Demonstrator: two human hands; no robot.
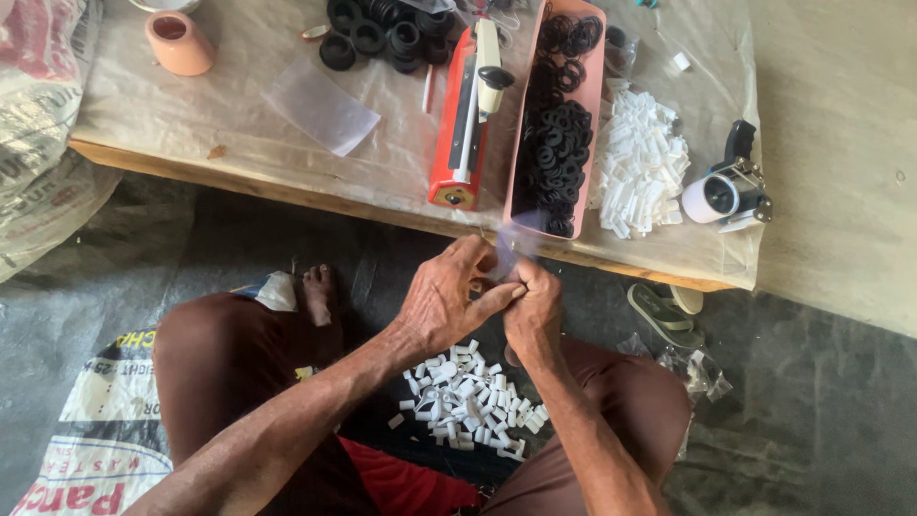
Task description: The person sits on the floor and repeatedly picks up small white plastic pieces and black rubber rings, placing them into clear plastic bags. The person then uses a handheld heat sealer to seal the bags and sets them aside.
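My left hand [442,296] and my right hand [531,304] meet just below the front edge of the low table [239,177]. Both pinch a small clear plastic bag [503,250] that sticks up between the fingers. What the bag contains cannot be seen. Below my hands, between my knees, lies a heap of small white plastic pieces [468,397] on dark cloth.
On the table stand a red heat sealer [463,115], a pink tray [600,105] with black rubber rings [557,143], a pile of white pieces [638,162], a tape dispenser [728,189], a pink cup [178,43], larger black rings [382,33] and a clear bag [320,107]. A sandal [664,315] lies on the floor.
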